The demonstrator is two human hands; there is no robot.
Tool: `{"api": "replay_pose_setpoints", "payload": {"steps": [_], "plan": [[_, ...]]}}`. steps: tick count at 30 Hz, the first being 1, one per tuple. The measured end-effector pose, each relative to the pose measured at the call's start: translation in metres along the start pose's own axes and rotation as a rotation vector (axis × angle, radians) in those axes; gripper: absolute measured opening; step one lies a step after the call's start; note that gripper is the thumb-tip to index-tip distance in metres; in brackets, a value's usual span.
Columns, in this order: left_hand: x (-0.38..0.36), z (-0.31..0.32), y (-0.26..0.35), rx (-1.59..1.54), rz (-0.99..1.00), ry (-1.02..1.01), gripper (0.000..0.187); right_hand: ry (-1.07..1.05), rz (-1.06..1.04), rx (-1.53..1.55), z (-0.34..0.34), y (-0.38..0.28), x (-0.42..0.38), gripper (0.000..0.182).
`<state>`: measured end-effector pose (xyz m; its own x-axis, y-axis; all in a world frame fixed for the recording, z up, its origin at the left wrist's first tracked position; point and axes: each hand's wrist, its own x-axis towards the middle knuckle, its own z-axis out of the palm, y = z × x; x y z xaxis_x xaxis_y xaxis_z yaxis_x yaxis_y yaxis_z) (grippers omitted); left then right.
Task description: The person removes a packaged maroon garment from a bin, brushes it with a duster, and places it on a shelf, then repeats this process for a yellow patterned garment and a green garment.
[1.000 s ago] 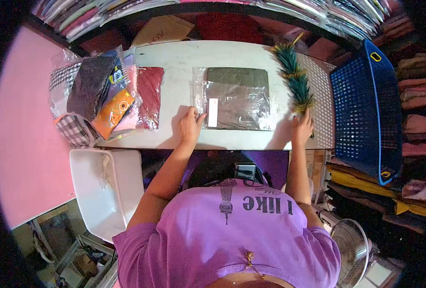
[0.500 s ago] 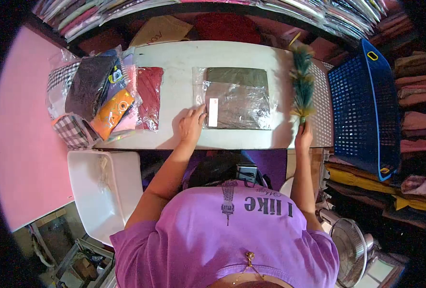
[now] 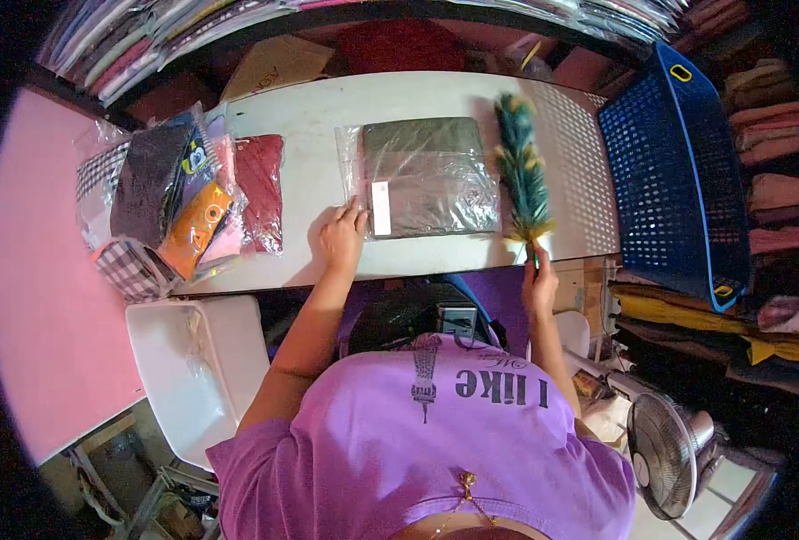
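On the white table (image 3: 305, 117) lies a dark olive folded garment (image 3: 426, 171) inside a clear plastic bag, with a white label strip (image 3: 381, 209) at its left side. My left hand (image 3: 340, 241) rests at the bag's lower left edge, fingers extended and fingertips on the plastic. Gripped by its handle, a green feather duster with yellow tips (image 3: 523, 175) stands out from my right hand (image 3: 538, 281). The duster's feathers are just right of the bagged garment, pointing toward the table's far side.
Left on the table are a bagged dark red garment (image 3: 262, 193) and a heap of bagged clothes (image 3: 152, 184). A blue basket (image 3: 660, 180) stands at the right end. Below are a white bin (image 3: 170, 378) and a fan (image 3: 662, 454). Packaged clothes (image 3: 175, 45) fill the shelf above.
The duster has moved left, closer to the bagged garment's right edge. My left hand stays at the bag's left edge. The whole view has shifted slightly.
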<state>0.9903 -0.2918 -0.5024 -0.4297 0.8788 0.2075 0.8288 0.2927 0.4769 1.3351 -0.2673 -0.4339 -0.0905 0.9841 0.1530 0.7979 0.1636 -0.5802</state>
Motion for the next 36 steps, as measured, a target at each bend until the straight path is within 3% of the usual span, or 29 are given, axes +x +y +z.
{"api": "replay_pose_setpoints", "payload": {"steps": [2,3,5,7,12,16,18,20,23,25,27,29,31,32,36], "plan": [[0.000,0.003,-0.002,-0.015,0.000,0.015,0.033,-0.093,-0.221,0.028,0.000,-0.004,-0.007,0.037],[0.000,0.004,-0.003,-0.032,-0.003,0.028,0.033,-0.246,-0.306,0.058,-0.001,-0.007,-0.011,0.038],[0.000,0.003,-0.004,0.000,-0.033,-0.011,0.033,-0.396,-0.384,-0.155,-0.003,-0.020,-0.014,0.036],[-0.001,0.000,0.001,0.032,-0.068,-0.052,0.033,-0.278,-0.271,-0.068,0.007,-0.002,-0.006,0.035],[0.004,-0.008,0.004,-0.069,-0.013,0.067,0.029,-0.207,-0.194,0.081,0.011,0.012,0.027,0.035],[-0.006,-0.006,0.028,0.214,0.008,0.232,0.031,-0.338,-0.123,0.172,0.010,0.026,0.046,0.035],[-0.013,0.017,0.048,-0.261,0.044,-0.017,0.041,-0.393,-0.104,0.166,0.004,0.025,0.053,0.035],[-0.024,0.017,0.095,-0.028,0.418,-0.105,0.054,-0.450,-0.093,0.158,-0.001,0.030,0.063,0.035],[-0.041,0.039,0.124,-0.040,0.273,-0.143,0.064,-0.351,-0.231,0.138,-0.006,0.053,0.091,0.031],[-0.044,0.047,0.125,0.005,0.272,-0.120,0.065,-0.338,-0.082,-0.027,-0.017,0.045,0.115,0.031],[-0.045,0.049,0.126,0.056,0.264,-0.095,0.066,-0.186,-0.189,0.023,-0.027,0.031,0.128,0.029],[-0.048,0.053,0.130,0.115,0.253,-0.075,0.064,-0.245,-0.276,0.045,-0.037,0.016,0.136,0.030],[-0.051,0.058,0.132,0.140,0.228,-0.044,0.062,-0.537,-0.770,0.099,-0.040,0.005,0.143,0.029],[-0.052,0.058,0.133,0.128,0.220,-0.036,0.061,-0.621,-0.834,-0.021,-0.042,-0.006,0.145,0.029],[-0.054,0.055,0.135,0.075,0.209,-0.007,0.059,-0.483,-0.681,-0.241,-0.011,-0.018,0.167,0.029]]}}
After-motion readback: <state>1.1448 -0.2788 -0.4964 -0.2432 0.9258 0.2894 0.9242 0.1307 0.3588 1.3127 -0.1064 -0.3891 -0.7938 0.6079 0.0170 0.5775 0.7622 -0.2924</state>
